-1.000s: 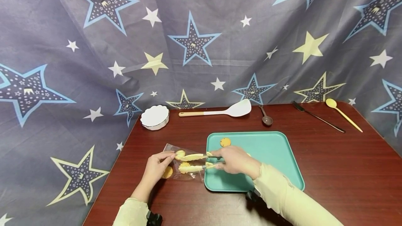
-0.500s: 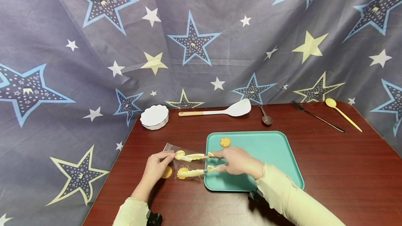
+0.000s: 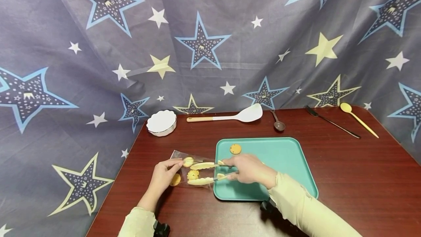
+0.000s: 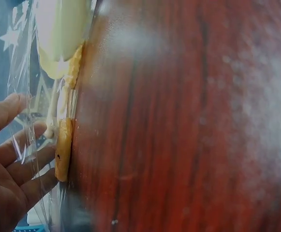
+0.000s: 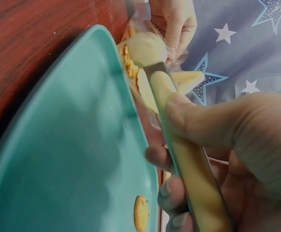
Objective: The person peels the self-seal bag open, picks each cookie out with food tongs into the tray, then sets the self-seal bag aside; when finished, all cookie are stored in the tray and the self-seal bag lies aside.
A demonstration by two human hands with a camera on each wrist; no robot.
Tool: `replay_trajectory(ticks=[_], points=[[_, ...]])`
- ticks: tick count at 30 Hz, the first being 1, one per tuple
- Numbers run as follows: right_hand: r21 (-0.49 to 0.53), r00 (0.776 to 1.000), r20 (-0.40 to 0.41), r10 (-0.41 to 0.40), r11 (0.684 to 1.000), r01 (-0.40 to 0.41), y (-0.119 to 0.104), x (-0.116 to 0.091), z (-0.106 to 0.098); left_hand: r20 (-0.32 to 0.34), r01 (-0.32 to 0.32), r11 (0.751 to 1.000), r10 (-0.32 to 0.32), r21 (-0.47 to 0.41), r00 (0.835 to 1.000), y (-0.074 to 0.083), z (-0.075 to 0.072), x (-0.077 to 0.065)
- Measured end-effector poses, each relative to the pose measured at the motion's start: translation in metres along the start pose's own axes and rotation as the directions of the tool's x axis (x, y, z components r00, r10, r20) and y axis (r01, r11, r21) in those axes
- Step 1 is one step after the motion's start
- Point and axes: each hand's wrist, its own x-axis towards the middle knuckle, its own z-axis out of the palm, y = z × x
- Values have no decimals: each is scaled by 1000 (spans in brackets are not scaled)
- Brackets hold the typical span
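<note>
My left hand (image 3: 166, 173) pinches the near-left edge of a clear plastic bag (image 3: 177, 154) between thumb and fingers. Inside or under the film are a round striped cookie (image 3: 188, 162), a flower-shaped cookie (image 3: 193, 175) and a plain round cookie (image 3: 175, 180). With my right hand (image 3: 251, 169) I grip yellow-tipped tongs (image 3: 201, 181), thumb on one arm and fingers below, as the right wrist view shows. Their tips are spread within the bag's mouth, the flower-shaped cookie between them. In the left wrist view the cookies stand edge-on behind the film (image 4: 64, 150).
A teal tray (image 3: 286, 178) lies under the right hand, with a round cookie (image 3: 235, 149) near its far-left corner. Along the back sit a white fluted dish (image 3: 162, 121), a white spatula (image 3: 250, 113), a brown measuring spoon (image 3: 279, 125), a dark utensil (image 3: 335, 124) and a yellow spoon (image 3: 361, 121).
The tongs' arms have spread wider. The flower-shaped cookie shifted toward me with the lower arm, then back, and now lies between the tips. The left hand stays put.
</note>
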Motion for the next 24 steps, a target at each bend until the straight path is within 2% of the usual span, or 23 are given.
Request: replay_trajectory(ticks=[7, 13, 18, 24], points=[[-43, 999, -31, -19, 999, 18, 3, 0, 7, -8, -2, 1000, 2, 7, 1000, 1, 0, 0], [-23, 999, -39, -28, 999, 27, 2, -4, 8, -12, 15, 1000, -14, 7, 1000, 0, 0, 0], [-6, 997, -55, -51, 999, 51, 7, -14, 0, -11, 7, 1000, -7, 10, 1000, 1, 0, -1], [-16, 991, -112, -73, 997, 72, 20, -36, -22, -9, 15, 1000, -15, 0, 1000, 2, 0, 0]])
